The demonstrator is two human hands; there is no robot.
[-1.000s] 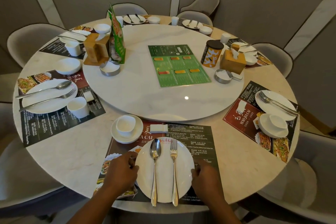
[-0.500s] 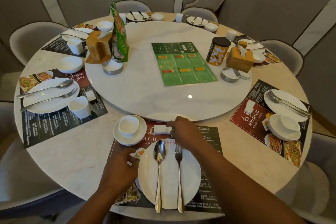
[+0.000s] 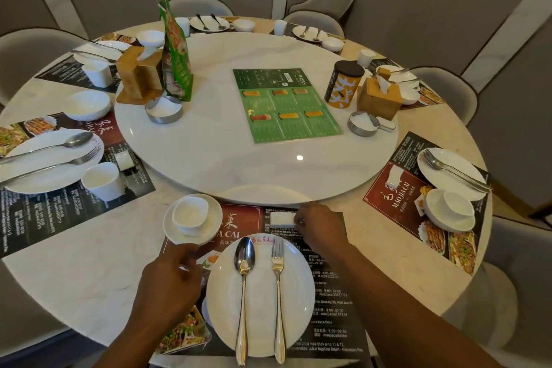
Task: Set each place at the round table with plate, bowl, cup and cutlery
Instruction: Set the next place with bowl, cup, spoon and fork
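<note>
The right hand (image 3: pixel 316 227) reaches forward over the placemat (image 3: pixel 337 293), its fingers curled and pinching the right end of a small white packet (image 3: pixel 280 218) that lies flat on the mat just to the left of its fingertips. The left hand (image 3: pixel 170 281) sits nearer the body, knuckles up and fingers bent toward the near rim of a shallow white bowl (image 3: pixel 215 218). The fingertips meet that rim or come very close to it, and I cannot tell whether they grip it.

A white cup (image 3: pixel 190 216) stands upright inside the bowl, just beyond the left hand. Between the two hands, and closer to the person than the right hand, a round white plate (image 3: pixel 260 302) rests on the mat, its left edge just beside the left hand. On the plate a spoon (image 3: pixel 244 278) and a fork (image 3: pixel 278 278) lie side by side and apart, handles pointing back toward the person. The spoon is on the left-hand side and the fork on the right-hand side.

The mat lies on the pale marble counter (image 3: pixel 89 263). Beyond both hands sits a raised round turntable (image 3: pixel 209 158) with a green menu (image 3: pixel 286 104) lying flat on it, well away from either hand.
</note>
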